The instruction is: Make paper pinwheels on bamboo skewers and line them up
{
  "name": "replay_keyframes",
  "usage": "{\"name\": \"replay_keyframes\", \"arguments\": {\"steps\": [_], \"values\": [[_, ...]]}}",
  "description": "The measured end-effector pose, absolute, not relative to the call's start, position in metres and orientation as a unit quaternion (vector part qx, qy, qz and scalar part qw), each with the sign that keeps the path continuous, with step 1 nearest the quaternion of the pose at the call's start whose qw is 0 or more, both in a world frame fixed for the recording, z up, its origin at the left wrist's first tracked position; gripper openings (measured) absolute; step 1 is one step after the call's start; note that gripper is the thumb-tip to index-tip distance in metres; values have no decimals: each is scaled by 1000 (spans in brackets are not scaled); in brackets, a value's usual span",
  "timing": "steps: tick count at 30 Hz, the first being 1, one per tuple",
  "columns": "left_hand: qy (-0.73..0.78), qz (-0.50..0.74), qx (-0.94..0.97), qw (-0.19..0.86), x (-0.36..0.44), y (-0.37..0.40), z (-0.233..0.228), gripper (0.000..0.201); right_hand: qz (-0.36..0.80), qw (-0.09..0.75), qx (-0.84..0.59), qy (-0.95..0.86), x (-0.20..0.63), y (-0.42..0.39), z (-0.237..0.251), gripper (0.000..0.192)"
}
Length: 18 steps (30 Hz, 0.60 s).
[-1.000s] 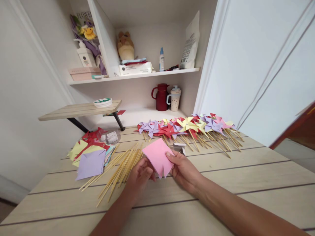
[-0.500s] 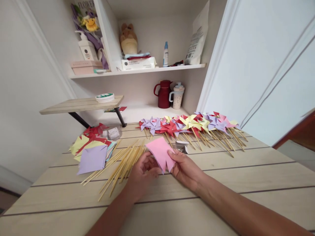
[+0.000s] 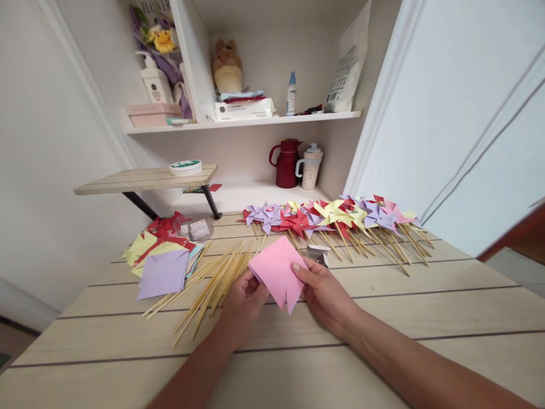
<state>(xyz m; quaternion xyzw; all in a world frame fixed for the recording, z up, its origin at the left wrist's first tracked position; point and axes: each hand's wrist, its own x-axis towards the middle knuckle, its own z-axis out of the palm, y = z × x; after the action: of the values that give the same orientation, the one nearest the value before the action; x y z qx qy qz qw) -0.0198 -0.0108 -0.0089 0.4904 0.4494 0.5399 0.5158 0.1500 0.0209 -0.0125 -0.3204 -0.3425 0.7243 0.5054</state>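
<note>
Between my hands, above the table, is a pink paper square (image 3: 279, 271), turned like a diamond, with a slit at its lower corner. My right hand (image 3: 326, 292) pinches its right side, thumb on top. My left hand (image 3: 247, 301) holds the left corner, its fingers partly hidden beneath the paper. Thin wooden sticks (image 3: 217, 278) lie in a loose fan just beyond my left hand. Behind my right hand stands a small open box (image 3: 318, 254), its contents partly covered. Finished paper pinwheels (image 3: 336, 215) in red, yellow, purple and pink lie in a row at the back.
At the left are purple paper squares (image 3: 163, 272), yellow paper (image 3: 142, 248) and a clear plastic box (image 3: 196, 229). A small raised shelf (image 3: 145, 180) stands behind them. A red jug (image 3: 287, 165) and a speckled cup (image 3: 310, 167) stand in the cabinet.
The pink paper has turned flatter toward me, and its lower slit has closed up. My left fingers have come onto its left corner. The view has shifted slightly.
</note>
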Motion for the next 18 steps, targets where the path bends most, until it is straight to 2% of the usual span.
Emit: {"name": "replay_keyframes", "arguments": {"steps": [7,12,16,18], "values": [[520,549,451,474,-22,-7,-10,31,682,469,-333,-452,150,18,-16,36],[550,619,421,370,-25,-4,-18,28,516,510,-406,-556,157,21,-18,63],[552,629,487,251,-26,-10,-13,21,388,503,-379,-673,162,16,-9,45],[551,613,530,200,-23,-14,-7,14,381,474,-348,-713,160,11,-6,47]]}}
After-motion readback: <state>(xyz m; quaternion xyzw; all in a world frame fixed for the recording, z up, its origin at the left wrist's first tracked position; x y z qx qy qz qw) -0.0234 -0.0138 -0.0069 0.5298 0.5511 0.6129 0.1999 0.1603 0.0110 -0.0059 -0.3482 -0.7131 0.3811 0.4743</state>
